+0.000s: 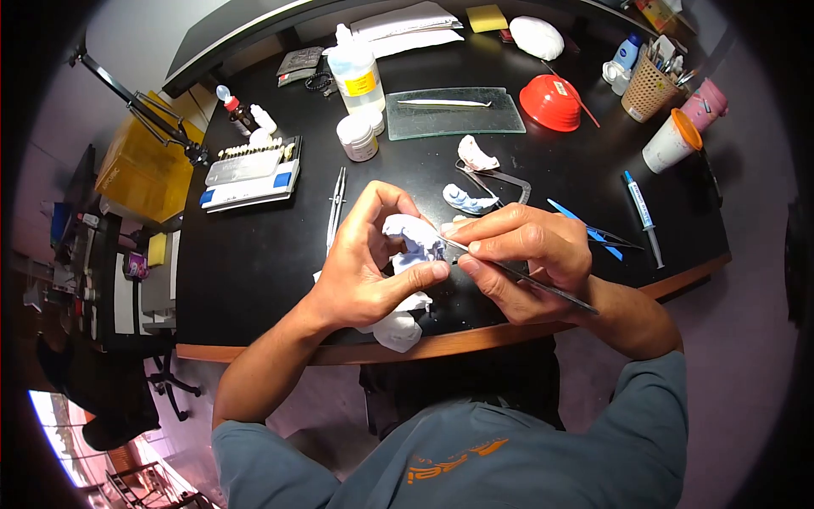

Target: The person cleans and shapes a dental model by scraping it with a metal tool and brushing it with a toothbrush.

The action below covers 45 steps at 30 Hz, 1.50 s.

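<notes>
My left hand (360,263) holds a pale, whitish-blue dental cast (412,237) between thumb and fingers, above the front of the black table. In my right hand (530,259) a thin metal tool (551,290) is pinched; its tip is at the right side of the cast, and its handle slants down to the right. White pieces (397,332) lie below the cast by the table's front edge. Beyond my right hand are a light blue cast piece (469,199), a pinkish-white cast piece (477,153) and a metal caliper (514,181).
Left: tweezers (337,204), shade guide case (253,174). Behind: white jars (358,138), bottle (356,76), glass plate (456,124), red bowl (551,103). Right: blue tweezers (593,231), syringe (644,219), cup with orange lid (672,142), tool basket (650,88).
</notes>
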Motion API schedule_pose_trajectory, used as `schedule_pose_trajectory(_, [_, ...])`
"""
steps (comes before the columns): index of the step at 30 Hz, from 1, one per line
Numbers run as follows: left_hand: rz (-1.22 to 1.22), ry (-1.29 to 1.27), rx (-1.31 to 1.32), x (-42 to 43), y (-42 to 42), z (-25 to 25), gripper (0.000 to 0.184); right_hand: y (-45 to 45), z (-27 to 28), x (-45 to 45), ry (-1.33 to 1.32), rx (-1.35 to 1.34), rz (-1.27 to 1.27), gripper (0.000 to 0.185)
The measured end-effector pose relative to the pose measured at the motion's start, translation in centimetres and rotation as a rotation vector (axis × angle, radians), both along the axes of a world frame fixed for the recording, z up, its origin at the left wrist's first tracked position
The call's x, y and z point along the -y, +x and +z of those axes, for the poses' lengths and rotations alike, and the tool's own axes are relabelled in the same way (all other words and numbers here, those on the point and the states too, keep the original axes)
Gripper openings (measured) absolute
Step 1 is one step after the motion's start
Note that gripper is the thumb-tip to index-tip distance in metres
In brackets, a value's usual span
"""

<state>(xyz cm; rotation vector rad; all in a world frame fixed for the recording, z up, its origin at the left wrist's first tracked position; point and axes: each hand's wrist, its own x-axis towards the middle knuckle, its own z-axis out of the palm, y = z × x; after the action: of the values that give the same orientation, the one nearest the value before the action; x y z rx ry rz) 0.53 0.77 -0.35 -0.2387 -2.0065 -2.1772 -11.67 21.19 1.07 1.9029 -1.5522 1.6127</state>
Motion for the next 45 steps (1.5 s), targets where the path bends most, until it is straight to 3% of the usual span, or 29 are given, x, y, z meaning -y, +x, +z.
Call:
schedule_pose_trajectory(9, [0.078, -0.195, 0.057, 0.45, -0.38, -0.36, 0.049, 0.43, -0.29, 0.27, -0.037, 0.005, -0.043, 0.026])
schedule_pose_trajectory(13, [0.068, -0.072, 0.169, -0.18, -0.16, 0.33, 0.044, 0.42, -0.28, 0.29, -0.046, 0.01, -0.062, 0.025])
schedule_pose_trajectory(18, [0.054, -0.107, 0.06, -0.22, 0.17, -0.15, 0.036, 0.38, 0.02, -0.02, -0.01, -0.015, -0.051, 0.027])
schedule_pose_trajectory(24, [-0.033, -0.483, -0.147, 0.73, -0.2, -0.22, 0.039, 0.29, -0.14, -0.08, 0.0, -0.03, -0.008, 0.029])
schedule_pose_trajectory(27, [-0.057, -0.394, -0.056, 0.64, 0.23, 0.18, 0.041, 0.36, -0.1, -0.02, 0.006, -0.035, 0.001, 0.03])
schedule_pose_trajectory(33, [-0.013, -0.51, -0.207, 0.58, -0.12, -0.4, 0.044, 0.26, -0.25, 0.05, 0.019, -0.037, -0.007, 0.03])
schedule_pose_trajectory(45, [-0.011, -0.57, -0.22, 0.65, 0.06, -0.09, 0.042, 0.42, -0.18, 0.13, 0.022, -0.035, 0.001, 0.031])
